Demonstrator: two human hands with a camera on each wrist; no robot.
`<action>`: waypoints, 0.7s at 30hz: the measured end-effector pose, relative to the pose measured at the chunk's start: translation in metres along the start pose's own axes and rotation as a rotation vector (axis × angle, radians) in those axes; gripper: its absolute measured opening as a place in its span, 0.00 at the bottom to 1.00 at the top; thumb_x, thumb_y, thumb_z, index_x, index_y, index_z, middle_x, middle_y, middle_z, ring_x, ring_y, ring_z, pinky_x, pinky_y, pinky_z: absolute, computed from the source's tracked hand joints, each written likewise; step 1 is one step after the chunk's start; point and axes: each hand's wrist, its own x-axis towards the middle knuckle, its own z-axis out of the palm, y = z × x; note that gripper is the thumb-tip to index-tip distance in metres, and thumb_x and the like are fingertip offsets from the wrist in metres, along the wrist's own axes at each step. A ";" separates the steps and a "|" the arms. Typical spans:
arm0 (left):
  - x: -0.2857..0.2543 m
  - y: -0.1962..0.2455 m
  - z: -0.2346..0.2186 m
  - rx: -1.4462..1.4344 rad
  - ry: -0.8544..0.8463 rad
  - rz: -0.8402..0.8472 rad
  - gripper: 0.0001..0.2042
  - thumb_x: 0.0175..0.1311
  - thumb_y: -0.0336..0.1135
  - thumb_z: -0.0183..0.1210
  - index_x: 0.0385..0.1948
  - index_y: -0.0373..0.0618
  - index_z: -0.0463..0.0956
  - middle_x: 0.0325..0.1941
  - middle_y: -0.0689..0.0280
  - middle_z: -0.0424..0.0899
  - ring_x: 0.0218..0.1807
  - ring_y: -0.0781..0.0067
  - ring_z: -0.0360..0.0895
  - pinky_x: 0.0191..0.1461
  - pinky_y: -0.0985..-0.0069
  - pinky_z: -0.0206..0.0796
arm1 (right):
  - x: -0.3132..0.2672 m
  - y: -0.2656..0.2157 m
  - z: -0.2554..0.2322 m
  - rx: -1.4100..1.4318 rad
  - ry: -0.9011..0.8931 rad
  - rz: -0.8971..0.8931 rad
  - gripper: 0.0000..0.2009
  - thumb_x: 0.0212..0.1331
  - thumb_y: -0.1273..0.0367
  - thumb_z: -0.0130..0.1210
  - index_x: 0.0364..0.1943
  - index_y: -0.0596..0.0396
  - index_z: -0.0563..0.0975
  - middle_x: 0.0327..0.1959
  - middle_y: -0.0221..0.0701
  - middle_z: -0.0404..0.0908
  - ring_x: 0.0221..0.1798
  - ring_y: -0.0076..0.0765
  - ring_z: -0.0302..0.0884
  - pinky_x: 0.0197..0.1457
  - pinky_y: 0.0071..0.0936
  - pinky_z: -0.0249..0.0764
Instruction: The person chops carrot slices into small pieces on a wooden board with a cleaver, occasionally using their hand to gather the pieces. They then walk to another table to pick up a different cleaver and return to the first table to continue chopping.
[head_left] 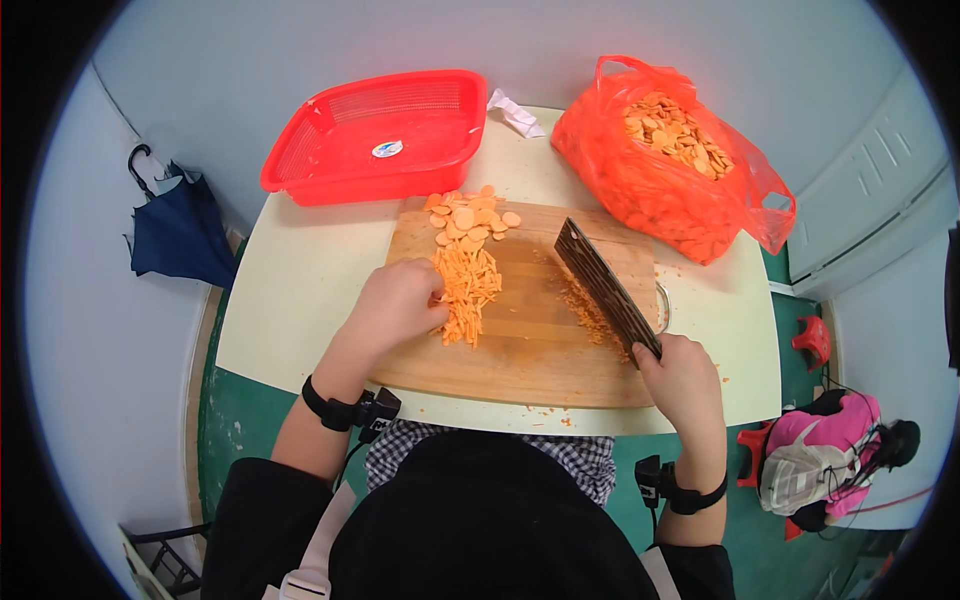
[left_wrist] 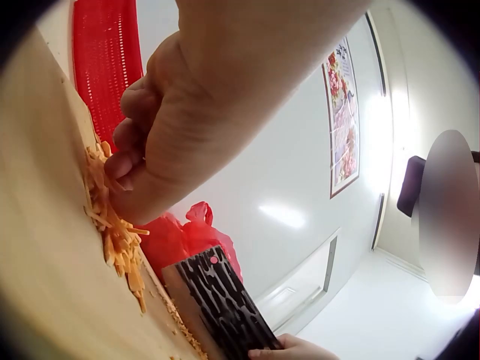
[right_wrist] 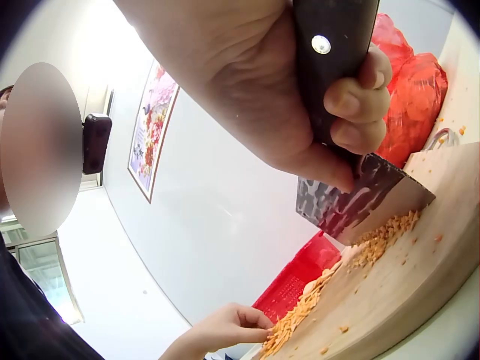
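Observation:
My right hand (head_left: pixel 685 385) grips the dark handle (right_wrist: pixel 330 75) of a cleaver (head_left: pixel 607 290), whose patterned dark blade stands on edge at the right side of a wooden cutting board (head_left: pixel 540 375). Finely minced carrot bits (head_left: pixel 592 315) lie along the blade's left side. At the left of the board, my left hand (head_left: pixel 395 305) has its fingers curled at a pile of thin carrot strips (head_left: pixel 468 300). In the left wrist view its fingertips (left_wrist: pixel 124 161) pinch at strips (left_wrist: pixel 124 255). Round carrot slices (head_left: pixel 465 215) lie behind the pile.
A red plastic basket (head_left: pixel 300 160) stands behind the board at the left. At the back right is a red plastic bag (head_left: pixel 640 190) full of carrot slices (head_left: pixel 675 135). A crumpled white paper (head_left: pixel 517 115) lies between them. A metal loop (head_left: pixel 663 305) sticks out from the board's right edge.

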 end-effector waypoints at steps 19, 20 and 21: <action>0.077 0.091 0.016 -0.225 -0.159 0.405 0.09 0.45 0.32 0.61 0.26 0.36 0.81 0.25 0.56 0.82 0.29 0.58 0.80 0.36 0.68 0.72 | 0.006 0.008 -0.001 -0.037 -0.095 0.029 0.17 0.61 0.58 0.51 0.28 0.60 0.80 0.26 0.47 0.81 0.33 0.54 0.80 0.41 0.43 0.76; 0.082 0.092 0.023 -0.229 -0.161 0.413 0.09 0.45 0.32 0.61 0.26 0.36 0.81 0.25 0.56 0.82 0.29 0.58 0.80 0.36 0.68 0.72 | 0.006 0.009 0.001 -0.002 -0.066 0.020 0.17 0.60 0.59 0.52 0.27 0.61 0.80 0.24 0.49 0.79 0.31 0.56 0.78 0.39 0.44 0.74; 0.086 0.094 0.029 -0.189 -0.198 0.389 0.11 0.46 0.32 0.62 0.30 0.36 0.81 0.27 0.55 0.83 0.30 0.59 0.81 0.36 0.68 0.72 | 0.005 0.010 0.002 0.033 -0.036 0.012 0.17 0.59 0.60 0.53 0.26 0.63 0.79 0.22 0.51 0.77 0.29 0.57 0.76 0.37 0.45 0.71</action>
